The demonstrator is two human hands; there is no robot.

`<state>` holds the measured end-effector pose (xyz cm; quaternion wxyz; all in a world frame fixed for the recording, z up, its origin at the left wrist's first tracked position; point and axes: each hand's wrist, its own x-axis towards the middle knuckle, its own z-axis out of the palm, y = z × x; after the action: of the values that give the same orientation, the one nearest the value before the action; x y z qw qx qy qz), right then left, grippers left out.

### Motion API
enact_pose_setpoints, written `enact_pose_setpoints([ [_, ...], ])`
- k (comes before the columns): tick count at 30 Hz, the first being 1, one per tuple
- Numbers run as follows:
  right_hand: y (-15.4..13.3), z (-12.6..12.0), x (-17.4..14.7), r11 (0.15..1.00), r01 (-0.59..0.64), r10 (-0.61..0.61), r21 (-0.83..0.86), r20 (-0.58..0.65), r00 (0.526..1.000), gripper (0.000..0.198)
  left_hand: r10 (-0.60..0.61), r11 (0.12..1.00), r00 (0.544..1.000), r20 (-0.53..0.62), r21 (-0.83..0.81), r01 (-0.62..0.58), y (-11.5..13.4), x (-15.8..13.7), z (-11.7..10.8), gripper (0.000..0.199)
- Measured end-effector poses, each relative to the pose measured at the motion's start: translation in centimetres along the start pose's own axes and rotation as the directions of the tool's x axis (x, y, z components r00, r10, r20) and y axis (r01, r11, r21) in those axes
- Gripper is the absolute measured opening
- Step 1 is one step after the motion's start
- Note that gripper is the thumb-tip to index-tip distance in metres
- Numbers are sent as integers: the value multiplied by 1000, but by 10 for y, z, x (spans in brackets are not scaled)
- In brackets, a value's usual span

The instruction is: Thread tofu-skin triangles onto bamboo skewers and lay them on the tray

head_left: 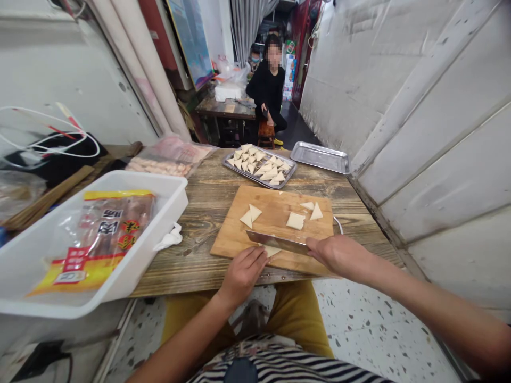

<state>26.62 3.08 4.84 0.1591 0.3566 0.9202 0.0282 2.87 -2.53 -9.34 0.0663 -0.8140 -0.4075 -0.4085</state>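
Note:
My right hand (333,256) is closed around the handle of a kitchen knife (275,241), whose broad blade points left over the near part of a wooden cutting board (227,240). Under the blade lies a pale tofu slice (272,250). The fingers of my left hand (244,271) are held together and press on its left end, close to the blade. Beyond the knife, cut tofu triangles (251,215) rest at the board's left. A squarish stack of tofu (295,221) and another triangle (316,211) are on the right side.
Behind the board stand a metal tray of tofu triangles (259,165) and a second metal tray (321,158). A white bin (159,213) with a packaged bag of sausages (107,234) is at left, near a plastic bag (167,154). Walls flank the table; a person (268,85) sits beyond.

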Motion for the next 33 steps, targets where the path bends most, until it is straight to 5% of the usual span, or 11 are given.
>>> enact_pose_setpoints([
  [10,2,10,3,1000,15,-16,15,12,1000,10,10,1000,1000,2,-9,-10,-1,1,0,29],
  [21,-14,32,23,978,25,24,206,-231,973,22,-3,1000,1000,6,22,3,0,0,-1,31],
  [23,-7,32,10,948,-27,139,317,-335,932,25,-10,1000,1000,14,22,10,1,-1,-2,32],
  [27,18,39,-27,882,-233,425,409,-479,768,30,-83,996,996,23,17,83,6,1,-5,33],
  [33,57,64,-66,623,-700,780,349,-351,519,24,-168,985,983,68,61,164,6,19,-3,37],
])
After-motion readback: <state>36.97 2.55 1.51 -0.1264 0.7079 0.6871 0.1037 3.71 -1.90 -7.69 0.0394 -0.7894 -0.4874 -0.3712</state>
